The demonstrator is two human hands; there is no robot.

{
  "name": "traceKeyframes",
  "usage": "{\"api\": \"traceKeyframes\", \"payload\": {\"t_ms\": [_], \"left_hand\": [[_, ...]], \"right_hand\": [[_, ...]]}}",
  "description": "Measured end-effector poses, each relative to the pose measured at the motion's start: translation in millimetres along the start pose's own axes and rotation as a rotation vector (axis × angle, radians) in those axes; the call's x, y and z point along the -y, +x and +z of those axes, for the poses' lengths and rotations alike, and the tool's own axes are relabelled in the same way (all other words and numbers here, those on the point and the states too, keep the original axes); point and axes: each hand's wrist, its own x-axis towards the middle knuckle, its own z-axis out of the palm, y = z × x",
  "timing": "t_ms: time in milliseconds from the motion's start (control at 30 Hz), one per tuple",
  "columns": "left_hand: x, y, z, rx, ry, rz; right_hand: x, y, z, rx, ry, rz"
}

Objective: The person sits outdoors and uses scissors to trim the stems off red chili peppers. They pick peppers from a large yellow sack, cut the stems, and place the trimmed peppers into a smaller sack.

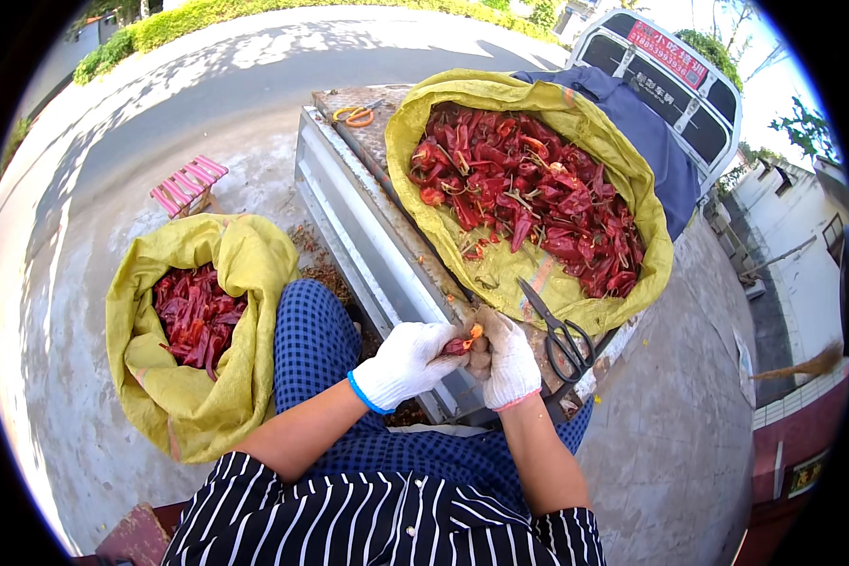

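My left hand (414, 364), in a white knit glove, pinches a dried red chili pepper (456, 347). Close against it, my right hand (502, 361), gloved too, has its soiled fingertips at the pepper's orange, torn-looking end. Both are above the near end of a truck bed. Black-handled scissors (569, 347) lie just right of my right hand, blades over the rim of a large yellow woven sack (530, 283). That sack lies wide open, full of dried red chilies (523, 184). A second yellow sack (184, 403) on the ground at left also holds red chilies (198, 311).
Orange-handled scissors (357, 115) lie on the rusty truck bed (332, 99), whose metal side wall (368, 255) runs before me. Dark blue cloth (637, 120) lies behind the large sack, near the cab (658, 78). A pink-striped folding stool (189, 185) stands beyond the left sack.
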Motion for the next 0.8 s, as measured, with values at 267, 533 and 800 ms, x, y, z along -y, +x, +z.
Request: {"api": "traceKeyframes", "payload": {"t_ms": [267, 533, 800], "left_hand": [[37, -4, -22, -0.247, -1.169, -0.435], [40, -8, -26, -0.169, -1.126, -0.429], [21, -7, -27, -0.177, -1.126, -0.498]], "right_hand": [[33, 7, -12, 0.121, -0.951, -0.256], [71, 117, 1, -0.331, -1.423, -0.797], [92, 195, -5, -0.412, -1.801, -1.011]]}}
